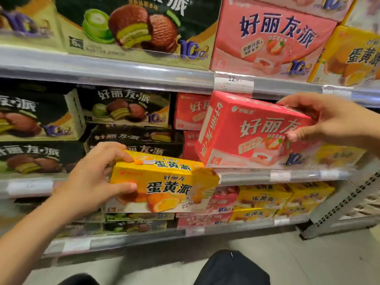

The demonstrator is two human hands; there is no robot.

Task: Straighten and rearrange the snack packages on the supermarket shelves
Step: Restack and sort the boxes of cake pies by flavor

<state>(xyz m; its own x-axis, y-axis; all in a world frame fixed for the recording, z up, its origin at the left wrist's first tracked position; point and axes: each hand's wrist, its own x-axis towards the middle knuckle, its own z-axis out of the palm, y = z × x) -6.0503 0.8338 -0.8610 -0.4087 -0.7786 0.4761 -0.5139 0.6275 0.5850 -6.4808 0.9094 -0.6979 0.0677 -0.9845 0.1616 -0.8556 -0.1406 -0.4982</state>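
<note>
— Snack boxes first: where do we have them?
— We hold a yellow box (164,182) in our left hand (92,179), fingers curled over its top and thumb pressed to its front face, out in front of the middle shelf's front edge (277,175).
— And the pink one?
— Our right hand (329,120) grips the pink box (253,130) at its right end, fingers on top, thumb on the front. It sits tilted, its lower edge at the middle shelf's front edge.
— What lies around them?
— Dark green boxes (123,108) are stacked toward the left end of that shelf, more pink boxes (191,112) behind the tilted one. The lower shelf (144,239) carries yellow boxes (267,198) toward its right end. A price tag (233,82) hangs on the upper shelf's edge.
</note>
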